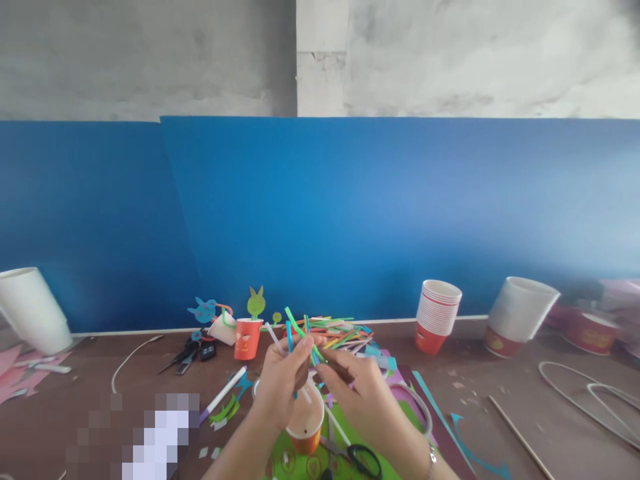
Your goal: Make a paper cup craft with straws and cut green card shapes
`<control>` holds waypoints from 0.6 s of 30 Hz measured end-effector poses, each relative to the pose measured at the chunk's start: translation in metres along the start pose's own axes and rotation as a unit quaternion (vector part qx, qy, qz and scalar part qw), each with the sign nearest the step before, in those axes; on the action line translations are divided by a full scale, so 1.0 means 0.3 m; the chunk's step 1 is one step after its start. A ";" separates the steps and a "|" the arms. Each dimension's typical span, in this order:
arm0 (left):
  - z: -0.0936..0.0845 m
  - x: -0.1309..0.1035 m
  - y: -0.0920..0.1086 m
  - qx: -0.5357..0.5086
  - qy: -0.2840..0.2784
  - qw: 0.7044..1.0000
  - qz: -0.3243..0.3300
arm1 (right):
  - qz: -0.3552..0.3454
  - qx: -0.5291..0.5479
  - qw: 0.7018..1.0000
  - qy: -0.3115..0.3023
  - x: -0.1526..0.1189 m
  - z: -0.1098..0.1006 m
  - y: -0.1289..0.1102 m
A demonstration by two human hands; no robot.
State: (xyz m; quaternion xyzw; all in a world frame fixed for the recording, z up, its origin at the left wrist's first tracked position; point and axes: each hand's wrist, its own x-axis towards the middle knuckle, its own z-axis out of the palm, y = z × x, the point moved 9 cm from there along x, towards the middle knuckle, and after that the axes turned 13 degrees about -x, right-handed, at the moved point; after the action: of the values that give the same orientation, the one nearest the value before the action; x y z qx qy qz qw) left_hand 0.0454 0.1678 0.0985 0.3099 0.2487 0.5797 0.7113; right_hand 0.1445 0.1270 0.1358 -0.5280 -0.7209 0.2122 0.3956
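My left hand (280, 383) is closed around a small bunch of coloured drinking straws (295, 330), green, blue and white, which stick up above my fingers. My right hand (363, 393) meets it from the right, its fingertips pinching the same straws. Both hands hover over an orange paper cup (306, 427) that stands on a green paper sheet (295, 463). Black-handled scissors (363, 459) lie just under my right wrist.
A pile of coloured straws (337, 330) lies behind my hands. An orange cup with a green paper bunny (249, 333), a stack of red-and-white cups (436, 317), white buckets (517, 313) (33, 310), a marker (223, 395), black scissors (187, 353) and wire loops (590, 400) are spread about.
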 end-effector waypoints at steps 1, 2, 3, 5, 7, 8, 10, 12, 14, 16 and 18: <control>-0.006 0.002 0.008 0.003 0.004 1.000 0.005 | 0.003 -0.011 1.000 -0.001 0.001 -0.005 -0.003; -0.010 0.003 0.012 0.005 0.006 1.000 0.005 | 0.005 -0.019 1.000 0.001 0.001 -0.010 -0.006; -0.011 0.003 0.014 0.006 0.006 1.000 0.002 | 0.006 -0.024 1.000 0.004 0.000 -0.015 -0.009; -0.009 0.003 0.016 0.011 0.002 1.000 -0.004 | 0.005 -0.027 1.000 0.010 -0.002 -0.022 -0.016; -0.001 0.001 0.022 0.024 -0.004 1.000 0.000 | 0.002 -0.026 1.000 0.015 -0.006 -0.024 -0.018; 0.004 0.000 0.027 0.033 -0.007 0.999 0.005 | -0.002 -0.025 1.000 0.015 -0.007 -0.023 -0.019; 0.012 -0.005 0.035 0.049 -0.009 0.999 0.015 | -0.008 -0.019 1.000 0.016 -0.010 -0.020 -0.018; 0.018 -0.011 0.041 0.058 -0.003 0.998 0.025 | -0.012 -0.011 1.000 0.016 -0.012 -0.016 -0.015; 0.022 -0.016 0.043 0.060 0.006 0.998 0.035 | -0.012 -0.003 1.000 0.019 -0.014 -0.015 -0.013; 0.027 -0.020 0.037 0.051 0.011 0.998 0.042 | -0.009 0.005 1.000 0.024 -0.016 -0.017 -0.014; 0.031 -0.022 0.023 0.034 0.012 0.999 0.040 | -0.006 0.011 1.000 0.026 -0.017 -0.018 -0.017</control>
State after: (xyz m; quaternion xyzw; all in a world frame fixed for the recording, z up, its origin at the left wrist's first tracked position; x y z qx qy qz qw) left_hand 0.0460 0.1608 0.1097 0.3367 0.2638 0.6029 0.6735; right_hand 0.1463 0.1198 0.1411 -0.5250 -0.7110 0.2036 0.4211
